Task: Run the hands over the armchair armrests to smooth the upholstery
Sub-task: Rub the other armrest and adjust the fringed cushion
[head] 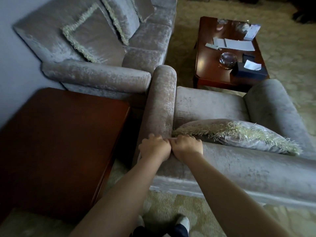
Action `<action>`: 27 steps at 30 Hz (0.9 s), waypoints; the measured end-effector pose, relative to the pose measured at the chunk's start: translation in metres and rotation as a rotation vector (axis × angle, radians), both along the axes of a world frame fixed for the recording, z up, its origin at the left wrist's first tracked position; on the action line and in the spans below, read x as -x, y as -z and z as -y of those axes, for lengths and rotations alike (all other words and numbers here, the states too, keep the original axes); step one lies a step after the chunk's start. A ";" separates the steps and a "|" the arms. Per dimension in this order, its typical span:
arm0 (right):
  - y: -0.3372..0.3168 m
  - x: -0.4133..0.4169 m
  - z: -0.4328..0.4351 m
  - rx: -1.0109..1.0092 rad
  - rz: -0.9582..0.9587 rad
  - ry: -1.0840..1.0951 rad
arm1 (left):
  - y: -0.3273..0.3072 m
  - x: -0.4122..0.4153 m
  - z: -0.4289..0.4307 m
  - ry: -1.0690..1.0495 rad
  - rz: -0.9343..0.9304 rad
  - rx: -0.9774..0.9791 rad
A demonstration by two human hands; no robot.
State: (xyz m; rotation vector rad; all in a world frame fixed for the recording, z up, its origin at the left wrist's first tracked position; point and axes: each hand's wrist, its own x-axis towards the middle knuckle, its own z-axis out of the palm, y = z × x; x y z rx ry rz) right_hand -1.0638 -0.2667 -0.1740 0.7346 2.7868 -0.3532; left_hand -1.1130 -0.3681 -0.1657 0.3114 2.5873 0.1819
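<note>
The person stands on the carpet behind the armchair, a shoe showing at 6 o'clock. Both forearms reach forward to the chair's rear corner. The left hand sits knuckles up with its fingers curled over the near end of the armrest. The right hand touches it, fingers curled the same way over the top of the backrest. Both seem to grip the fabric rather than lie flat on it.

From the hands, the armrest runs away toward 12 o'clock as a thick padded roll. At 2 o'clock a fringed cushion leans against the backrest above the seat, and beyond it lies the second armrest.

The cover looks like crushed velvet: soft, with a pile that probably shows every stroke, over firm padding that likely gives little. The chair itself looks heavy and should stay put under a sweep. Flat palms laid on top of the roll at this near end, then drawn along its length, would likely suit the pile better than curled fingers.

At 9 o'clock is a dark wooden tabletop, at 11 o'clock a matching sofa. At 1 o'clock, farthest off, a coffee table carries papers, a glass bowl and a tissue box.
</note>
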 end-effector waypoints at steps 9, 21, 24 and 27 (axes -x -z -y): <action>0.001 0.003 -0.001 0.040 0.095 0.053 | 0.010 0.007 0.008 0.392 -0.089 -0.128; -0.004 -0.032 0.019 -0.025 -0.053 0.064 | 0.002 -0.016 0.027 0.451 -0.184 -0.125; -0.010 -0.025 0.020 -0.031 -0.116 0.100 | -0.002 -0.001 0.022 0.447 -0.146 -0.082; -0.009 -0.033 0.019 -0.012 -0.184 0.108 | 0.002 -0.004 0.022 0.480 -0.122 -0.007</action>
